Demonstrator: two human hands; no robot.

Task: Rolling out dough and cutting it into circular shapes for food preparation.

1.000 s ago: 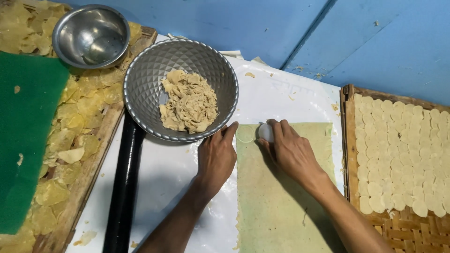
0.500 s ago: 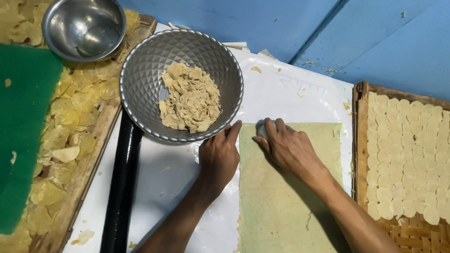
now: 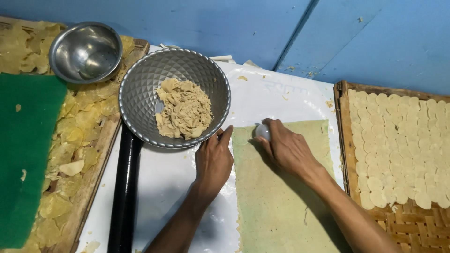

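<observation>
A thin, pale green-yellow dough sheet lies flat on a white plastic-covered surface. My right hand presses a small round white cutter onto the sheet's far left corner. My left hand lies flat, fingers together, on the white surface at the sheet's left edge, just below a patterned metal bowl holding a heap of dough scraps.
A black rolling pin lies along the left of the white surface. A woven tray on the right carries several rows of cut dough rounds. At left, a wooden tray of dried pieces, a green mat and an empty steel bowl.
Both hands stay at the sheet's top left corner; my right hand has turned a little over the cutter. The view has shifted slightly.
</observation>
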